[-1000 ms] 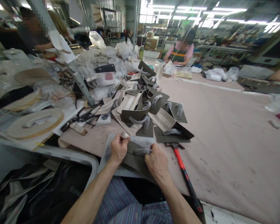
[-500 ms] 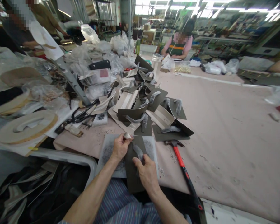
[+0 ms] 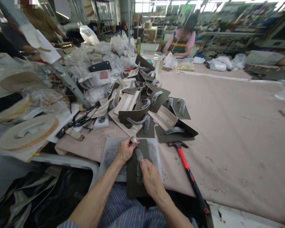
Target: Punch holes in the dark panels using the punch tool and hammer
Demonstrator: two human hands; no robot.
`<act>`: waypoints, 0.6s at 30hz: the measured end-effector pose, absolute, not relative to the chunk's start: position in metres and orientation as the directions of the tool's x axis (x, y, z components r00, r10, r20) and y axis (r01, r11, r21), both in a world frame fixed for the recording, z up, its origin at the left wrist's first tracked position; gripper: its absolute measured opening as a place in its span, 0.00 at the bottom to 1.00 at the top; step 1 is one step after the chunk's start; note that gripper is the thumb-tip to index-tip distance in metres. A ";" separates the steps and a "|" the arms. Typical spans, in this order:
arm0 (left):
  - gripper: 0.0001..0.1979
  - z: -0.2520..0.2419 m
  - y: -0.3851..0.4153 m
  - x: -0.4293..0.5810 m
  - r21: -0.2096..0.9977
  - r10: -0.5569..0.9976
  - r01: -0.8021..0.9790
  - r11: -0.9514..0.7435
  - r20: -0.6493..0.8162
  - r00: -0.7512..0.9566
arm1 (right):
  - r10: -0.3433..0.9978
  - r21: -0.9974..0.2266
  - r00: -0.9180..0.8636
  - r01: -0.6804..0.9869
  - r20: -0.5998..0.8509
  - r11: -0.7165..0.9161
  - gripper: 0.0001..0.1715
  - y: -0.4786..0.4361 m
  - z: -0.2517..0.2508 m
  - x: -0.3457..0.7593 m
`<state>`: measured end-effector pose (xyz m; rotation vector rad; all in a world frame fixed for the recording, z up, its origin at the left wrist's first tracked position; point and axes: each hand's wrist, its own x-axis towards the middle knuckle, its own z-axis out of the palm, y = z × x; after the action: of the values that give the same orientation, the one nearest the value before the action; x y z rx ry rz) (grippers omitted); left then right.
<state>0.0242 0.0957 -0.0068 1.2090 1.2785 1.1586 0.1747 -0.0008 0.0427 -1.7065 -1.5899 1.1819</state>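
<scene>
A dark olive bag panel (image 3: 135, 186) lies lengthwise over a pale, speckled board (image 3: 109, 158) at the table's near edge. On the panel runs a strap handle (image 3: 139, 154) wrapped in clear plastic. My right hand (image 3: 151, 177) is closed round the middle of this handle, thumb on top. Beside the handle's upper end, my left hand (image 3: 126, 150) pinches its fingertips together. Something whitish (image 3: 133, 139) sits at those fingertips; whether it is tape on a finger or a held piece cannot be made out. To the right lies a claw hammer (image 3: 184, 158) with a red and black grip.
Beyond the board is a heap of similar panels (image 3: 161, 98) with wrapped handles. Tape rolls (image 3: 28, 131), a brush (image 3: 75, 134) and plastic bags (image 3: 104, 47) crowd the left. A metal post (image 3: 68, 79) slants there. A person (image 3: 179, 42) sits across the table.
My left hand has shifted slightly right and up at the panel's top. My right hand has moved a little and now wraps the handle more fully. The panel has turned slightly straighter.
</scene>
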 end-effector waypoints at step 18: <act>0.07 -0.001 0.096 0.023 0.955 0.989 0.277 -0.107 0.073 0.129 | 0.862 -0.635 0.277 0.588 -0.424 -0.501 0.11 -0.005 0.014 0.347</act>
<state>0.0226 0.0962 -0.0006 1.5409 1.2806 1.0370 0.3469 -0.0053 0.0145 -2.1997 -1.3162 1.0743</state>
